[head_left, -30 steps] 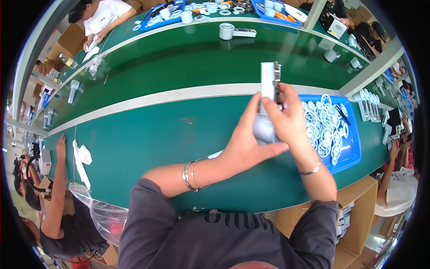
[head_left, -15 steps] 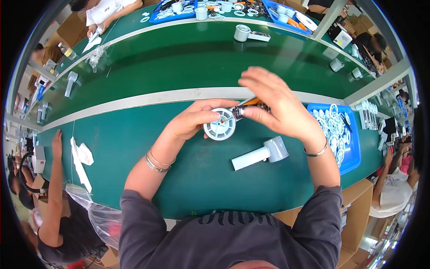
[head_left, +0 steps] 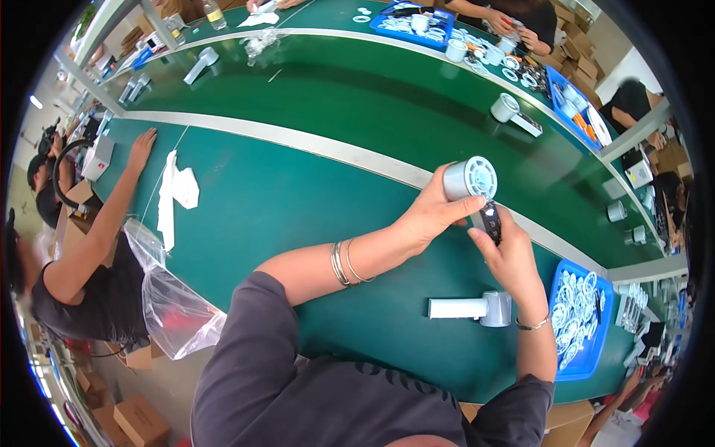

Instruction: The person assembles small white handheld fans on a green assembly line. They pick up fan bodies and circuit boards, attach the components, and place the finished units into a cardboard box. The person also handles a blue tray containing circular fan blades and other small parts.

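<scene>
A pale grey handheld fan housing (head_left: 459, 183) is held up over the far edge of the bench, its spoked round end facing right and toward me. My left hand (head_left: 433, 214) is wrapped round the drum-shaped head, thumb along its lower side. On the handle, which carries a black part (head_left: 489, 221), the fingers and thumb of my right hand (head_left: 514, 252) are closed. My right fingers hide much of the handle. Below my hands, a second fan housing (head_left: 491, 308) lies on its side on the green bench, its handle pointing left.
On the right, a blue tray (head_left: 605, 328) holds many pale rings. Beyond the bench's pale rail runs a green belt (head_left: 357, 97) carrying another fan housing (head_left: 505, 108). White cloth (head_left: 170, 201) and clear plastic film (head_left: 175, 316) are on the left, beside a co-worker's arm (head_left: 112, 216).
My view has turned, shifting the scene. The housing's spoked end has tipped from facing up to facing sideways. My right hand, previously raised with fingers spread, now grips the handle; an orange part no longer shows.
</scene>
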The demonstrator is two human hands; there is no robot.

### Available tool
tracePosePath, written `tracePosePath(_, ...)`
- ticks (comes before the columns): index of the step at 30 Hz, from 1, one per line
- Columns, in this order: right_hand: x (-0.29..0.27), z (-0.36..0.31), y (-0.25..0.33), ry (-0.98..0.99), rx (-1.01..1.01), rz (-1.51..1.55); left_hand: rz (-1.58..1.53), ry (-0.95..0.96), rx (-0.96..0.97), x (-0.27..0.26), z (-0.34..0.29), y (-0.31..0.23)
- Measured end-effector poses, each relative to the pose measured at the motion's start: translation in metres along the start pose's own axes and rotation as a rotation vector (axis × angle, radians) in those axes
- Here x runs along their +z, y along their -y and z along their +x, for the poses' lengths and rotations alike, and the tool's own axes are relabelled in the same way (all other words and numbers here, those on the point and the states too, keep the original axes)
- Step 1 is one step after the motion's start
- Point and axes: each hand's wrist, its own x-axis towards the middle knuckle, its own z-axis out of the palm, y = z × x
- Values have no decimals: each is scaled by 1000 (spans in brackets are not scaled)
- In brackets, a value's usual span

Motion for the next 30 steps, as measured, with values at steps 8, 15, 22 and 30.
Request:
tracePosePath(8,-11,1,-14,-24,36,259,-5,-55,35,17,16,6)
tracePosePath(15,-11,-9,-14,28,58,201,46,50,142,20,13,3)
tracePosePath(22,6,-16,-14,1,72,40,109,44,147,21,3,6)
tracePosePath(30,4,-19,-25,-125,34,339,103,54,170,14,8,0)
